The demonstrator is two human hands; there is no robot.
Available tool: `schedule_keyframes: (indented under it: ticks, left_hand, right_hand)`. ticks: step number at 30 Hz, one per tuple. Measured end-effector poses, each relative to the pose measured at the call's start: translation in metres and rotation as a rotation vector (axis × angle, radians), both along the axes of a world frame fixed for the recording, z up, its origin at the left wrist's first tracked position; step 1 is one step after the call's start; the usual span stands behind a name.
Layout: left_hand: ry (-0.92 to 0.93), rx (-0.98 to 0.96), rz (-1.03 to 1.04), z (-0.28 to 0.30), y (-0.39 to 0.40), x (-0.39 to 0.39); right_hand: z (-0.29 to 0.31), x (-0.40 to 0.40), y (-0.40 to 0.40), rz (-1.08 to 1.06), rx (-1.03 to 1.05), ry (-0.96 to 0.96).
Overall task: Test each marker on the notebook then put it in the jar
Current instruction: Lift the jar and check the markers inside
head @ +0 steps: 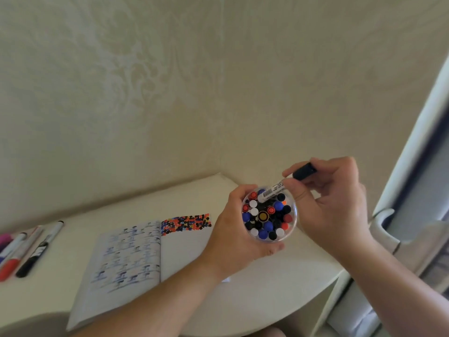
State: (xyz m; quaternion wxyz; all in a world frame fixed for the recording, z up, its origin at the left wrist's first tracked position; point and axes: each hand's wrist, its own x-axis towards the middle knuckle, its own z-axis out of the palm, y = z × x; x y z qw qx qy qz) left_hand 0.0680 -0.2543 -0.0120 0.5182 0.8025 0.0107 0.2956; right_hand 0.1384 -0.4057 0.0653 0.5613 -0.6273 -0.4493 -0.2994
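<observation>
Meanwhile, the left hand curls its fingers around the clear round plastic jar full of markers; the right hand pinches a black-capped white marker angled into it, above the open notebook.

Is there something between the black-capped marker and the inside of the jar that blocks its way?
Yes. The jar is packed with capped markers, and the black-capped marker leans onto its far rim.
</observation>
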Motion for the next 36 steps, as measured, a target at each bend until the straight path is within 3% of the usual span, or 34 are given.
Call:
schedule_keyframes:
  ticks: [7,11,16,18,22,29,36]
  left_hand:
    - [0.001,0.028,0.022,0.002,-0.004,0.002]
    - [-0.017,0.014,0.043,0.004,-0.002,0.004]
    - [-0.044,0.085,0.078,0.003,-0.007,0.010]
    - [-0.061,0.067,0.097,0.002,-0.006,0.011]
    - [-0.071,0.028,0.105,0.001,-0.003,0.013]
    - [-0.005,0.015,0.055,-0.006,0.003,0.008]
    - [0.061,0.227,0.050,0.000,0.016,0.001]
  right_hand:
    - [-0.014,0.008,-0.002,-0.149,-0.120,-0.073]
    - [-0.014,0.014,0.003,-0.190,-0.203,-0.343]
    - [0.001,0.008,0.015,-0.070,-0.364,-0.607]
    - [0.003,0.010,0.016,-0.126,-0.336,-0.501]
    - [0.000,0.005,0.015,-0.244,-0.249,-0.091]
    - [0.006,0.012,0.009,-0.109,-0.213,0.106]
    - [-0.003,0.017,-0.001,0.076,-0.064,0.265]
